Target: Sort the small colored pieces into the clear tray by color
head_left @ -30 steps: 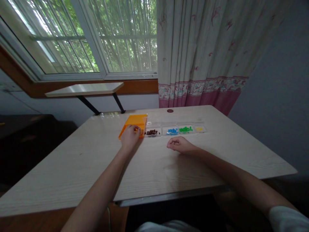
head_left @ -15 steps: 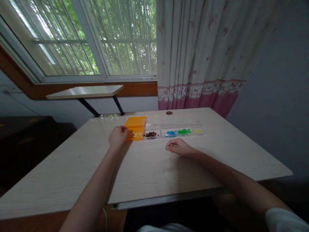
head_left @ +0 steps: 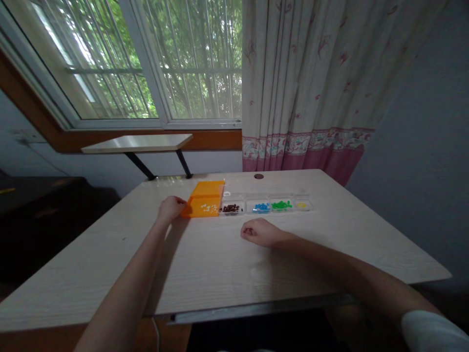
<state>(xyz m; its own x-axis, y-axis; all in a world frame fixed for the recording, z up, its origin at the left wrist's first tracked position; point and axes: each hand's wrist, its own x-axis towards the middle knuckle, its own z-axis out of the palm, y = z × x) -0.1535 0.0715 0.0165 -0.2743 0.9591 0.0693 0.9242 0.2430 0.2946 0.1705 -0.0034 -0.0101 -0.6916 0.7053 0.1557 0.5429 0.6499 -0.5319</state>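
My left hand [head_left: 171,209] is at the left edge of an open orange plastic box [head_left: 194,209], its fingers closed on that edge. Small white pieces [head_left: 208,208] lie in the box's near half, and its other half [head_left: 208,188] lies folded back behind. My right hand [head_left: 261,232] rests on the table in front of the clear compartments, fingers curled together; whatever they may hold is hidden. Beside the orange box stand clear compartments with small dark brown pieces [head_left: 230,209], blue pieces [head_left: 261,208], green pieces [head_left: 281,205] and a few yellow pieces [head_left: 302,205].
The pale wooden table [head_left: 216,269] has a round cable hole [head_left: 258,176] near its back edge. A small raised shelf [head_left: 137,143] on black legs stands at the back left. Behind are a barred window [head_left: 201,68] and a long curtain [head_left: 293,88].
My left hand has moved left, from over the orange box's corner to its left edge, uncovering more of the box. My right hand has shifted slightly left. The view has tilted a little.
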